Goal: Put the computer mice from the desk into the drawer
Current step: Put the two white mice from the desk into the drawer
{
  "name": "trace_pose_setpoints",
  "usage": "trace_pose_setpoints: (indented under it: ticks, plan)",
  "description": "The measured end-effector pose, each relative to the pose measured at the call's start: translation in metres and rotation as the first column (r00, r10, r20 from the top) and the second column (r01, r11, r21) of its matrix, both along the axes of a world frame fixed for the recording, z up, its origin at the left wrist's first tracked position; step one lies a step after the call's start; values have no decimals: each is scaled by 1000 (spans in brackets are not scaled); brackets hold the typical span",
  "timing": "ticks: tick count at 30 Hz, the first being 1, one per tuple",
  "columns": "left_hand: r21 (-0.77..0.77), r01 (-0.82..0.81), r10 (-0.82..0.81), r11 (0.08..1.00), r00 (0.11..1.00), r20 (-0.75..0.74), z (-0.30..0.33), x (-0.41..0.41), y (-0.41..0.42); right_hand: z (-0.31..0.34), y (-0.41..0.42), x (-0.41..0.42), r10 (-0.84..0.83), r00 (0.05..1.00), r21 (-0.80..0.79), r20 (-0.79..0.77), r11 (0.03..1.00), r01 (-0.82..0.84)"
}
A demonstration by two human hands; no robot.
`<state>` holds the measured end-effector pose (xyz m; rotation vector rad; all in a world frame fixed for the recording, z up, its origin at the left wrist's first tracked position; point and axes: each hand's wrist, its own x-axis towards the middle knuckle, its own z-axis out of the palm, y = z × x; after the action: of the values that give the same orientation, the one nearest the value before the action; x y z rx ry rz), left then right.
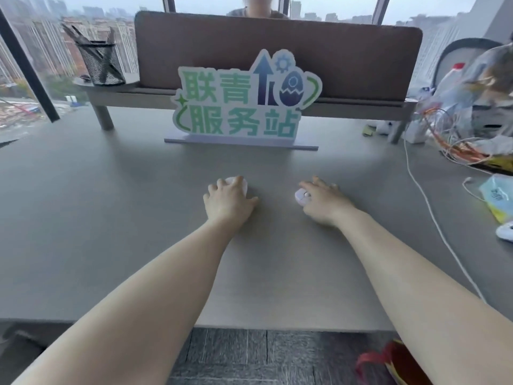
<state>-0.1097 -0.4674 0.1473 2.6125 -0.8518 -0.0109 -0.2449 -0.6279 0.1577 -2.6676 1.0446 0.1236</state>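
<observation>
Two pale pink computer mice lie side by side on the grey desk (111, 218), near its middle. My left hand (229, 202) rests over the left mouse (243, 187), fingers curled around it, so only its top right edge shows. My right hand (323, 202) covers the right mouse (302, 196) from the right side; its scroll wheel and left front stay visible. Both mice sit on the desk surface. No drawer is in view.
A green-and-white cut-out sign (244, 104) stands behind the mice, in front of a brown divider (277, 45). A mesh pen cup (101, 62) is back left. At right lie a white cable (433, 218), tangled wires (455, 143), packets and a white device (505, 232). A person sits opposite.
</observation>
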Motion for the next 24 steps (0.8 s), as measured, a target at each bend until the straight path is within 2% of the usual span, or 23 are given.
trace_pose_setpoints:
  ticks: [3,8,10,13,18,21,24]
  plan:
    - [-57,-24,26,998,999,34,-1,0,-1,6,-2,-3,15,999,-44,-52,999,-18]
    - [-185,-59,53,981,998,-39,0,-16,24,23,19,-5,-8,998,-98,-64,995,2]
    - [-252,-98,84,963,994,-65,6,-25,48,26,38,-6,-8,1000,-58,-3,998,8]
    - [-358,-187,155,915,981,-115,18,-35,100,27,82,-3,22,984,-4,176,1000,-21]
    - [-450,-380,323,808,925,-203,30,-40,222,35,201,21,176,871,58,458,972,-227]
    - [-443,-514,461,734,857,-231,29,-41,311,40,293,36,292,796,81,530,917,-390]
    - [-386,-659,599,645,750,-280,15,-45,396,35,385,44,417,708,100,570,820,-564]
